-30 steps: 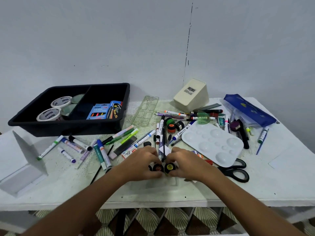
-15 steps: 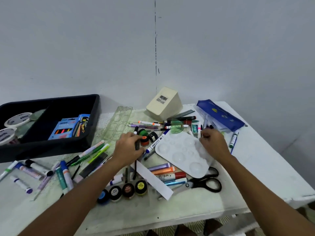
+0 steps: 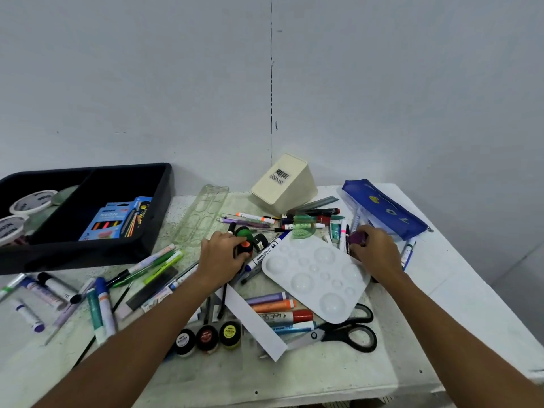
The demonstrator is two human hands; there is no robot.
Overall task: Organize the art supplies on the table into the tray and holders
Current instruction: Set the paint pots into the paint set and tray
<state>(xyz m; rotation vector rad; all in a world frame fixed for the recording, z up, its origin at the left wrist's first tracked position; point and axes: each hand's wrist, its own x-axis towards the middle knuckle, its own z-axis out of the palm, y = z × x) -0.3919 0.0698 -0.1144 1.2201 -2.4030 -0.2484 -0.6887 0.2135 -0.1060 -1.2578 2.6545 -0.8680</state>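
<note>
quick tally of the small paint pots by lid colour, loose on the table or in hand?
Orange-lidded pot, gripped by the left hand: 1
Green-lidded pot: 1
Purple pot, held by the right hand: 1
White-label pot: 1
Red-label pot: 1
Yellow-label pot: 1
Total: 6

The palette [image 3: 316, 278] is glossy white plastic. At its ten o'clock the tray [image 3: 159, 207] is matt black plastic. The pencil case [image 3: 385, 209] at one o'clock looks like shiny blue cloth. The table [image 3: 471, 304] is rough, paint-flecked white.
</note>
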